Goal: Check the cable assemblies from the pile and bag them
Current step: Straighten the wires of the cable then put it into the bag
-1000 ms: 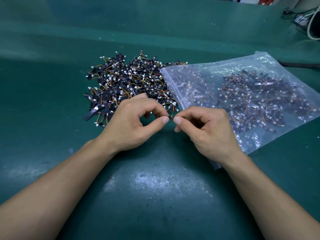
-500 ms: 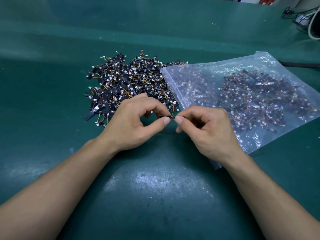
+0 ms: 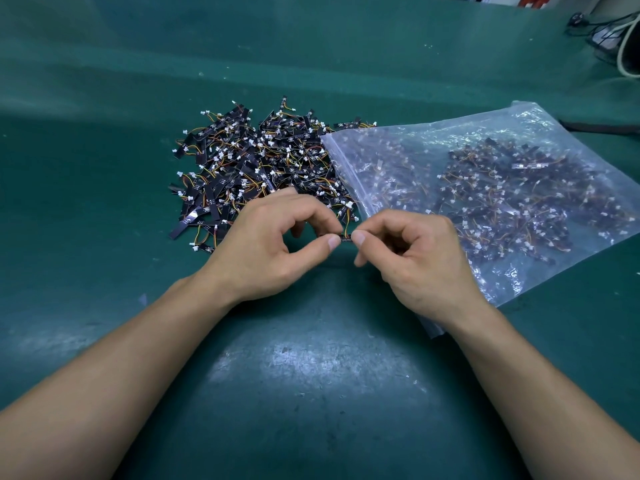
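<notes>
A pile of cable assemblies [image 3: 256,168], black strips with orange and yellow wires and white plugs, lies on the green mat beyond my hands. To its right lies a clear zip bag [image 3: 512,188] holding several more assemblies, its mouth facing the pile. One cable assembly [image 3: 345,238] is held level between my hands just in front of the pile. My left hand [image 3: 273,251] pinches its left end between thumb and forefinger. My right hand [image 3: 412,258] pinches its right end the same way. Most of the strip is hidden by my fingers.
The green mat [image 3: 311,393] covers the whole bench, with a raised fold across the back. Cables and a dark device [image 3: 613,39] sit at the far right corner. A black cord [image 3: 602,128] runs behind the bag.
The assembly stays pinched between both hands. My left fingers have lifted and spread slightly; the hands have hardly moved.
</notes>
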Action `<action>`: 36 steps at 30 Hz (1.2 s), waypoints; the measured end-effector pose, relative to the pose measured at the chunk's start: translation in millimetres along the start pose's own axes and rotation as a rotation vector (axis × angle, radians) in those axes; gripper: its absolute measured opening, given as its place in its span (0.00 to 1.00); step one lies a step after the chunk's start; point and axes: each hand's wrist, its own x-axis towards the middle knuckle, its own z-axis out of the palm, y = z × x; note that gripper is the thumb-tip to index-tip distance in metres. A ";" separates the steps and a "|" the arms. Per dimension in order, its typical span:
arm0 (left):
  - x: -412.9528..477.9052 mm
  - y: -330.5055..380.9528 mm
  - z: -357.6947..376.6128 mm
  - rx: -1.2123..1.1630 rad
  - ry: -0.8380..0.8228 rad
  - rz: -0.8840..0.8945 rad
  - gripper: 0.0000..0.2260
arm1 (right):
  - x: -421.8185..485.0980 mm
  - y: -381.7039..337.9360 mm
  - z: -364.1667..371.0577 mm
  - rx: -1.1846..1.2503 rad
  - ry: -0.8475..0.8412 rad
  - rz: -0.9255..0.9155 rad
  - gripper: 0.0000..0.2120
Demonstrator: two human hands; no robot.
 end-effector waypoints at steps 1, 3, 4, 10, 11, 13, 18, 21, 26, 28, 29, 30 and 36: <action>-0.3 0.0 -0.2 -0.013 0.000 -0.001 0.05 | 0.4 -0.4 -0.2 0.008 0.002 0.009 0.08; -0.6 -0.4 -0.6 -0.018 0.007 0.007 0.09 | 1.3 -1.4 -0.4 0.049 0.001 0.036 0.09; -0.3 -0.3 -0.4 -0.007 0.014 0.016 0.09 | 1.6 -1.3 -0.5 0.072 -0.001 0.055 0.10; 2.6 -3.3 2.5 0.063 0.069 0.056 0.02 | 3.4 -0.5 0.2 0.163 0.030 0.136 0.11; 2.7 -3.8 2.6 0.066 0.077 0.049 0.02 | 3.2 -1.3 0.0 0.179 0.041 0.127 0.11; 2.5 -4.9 2.6 0.075 0.084 0.034 0.02 | 2.3 -1.6 -0.4 0.204 0.057 0.108 0.09; 3.3 -3.5 1.7 0.098 0.077 0.038 0.02 | 1.6 4.0 2.4 0.105 0.054 0.063 0.04; 3.3 -2.0 1.2 0.100 0.065 0.041 0.02 | 1.5 4.7 1.5 0.079 0.035 0.028 0.03; 2.3 -0.1 -0.4 0.073 0.048 0.023 0.03 | 1.0 3.5 0.9 0.006 0.030 -0.033 0.04; 2.1 0.1 -0.6 0.070 0.042 0.016 0.02 | 1.2 3.5 1.2 0.004 0.040 -0.033 0.04; 2.2 0.3 -0.7 0.073 0.043 0.011 0.02 | 1.1 3.9 1.1 0.012 0.044 -0.025 0.04; 2.3 0.4 -0.7 0.077 0.046 0.009 0.02 | 1.1 4.3 1.4 0.021 0.049 -0.013 0.04; 2.5 1.3 -0.2 0.088 0.053 0.011 0.03 | 1.5 6.0 1.0 0.036 0.068 0.005 0.03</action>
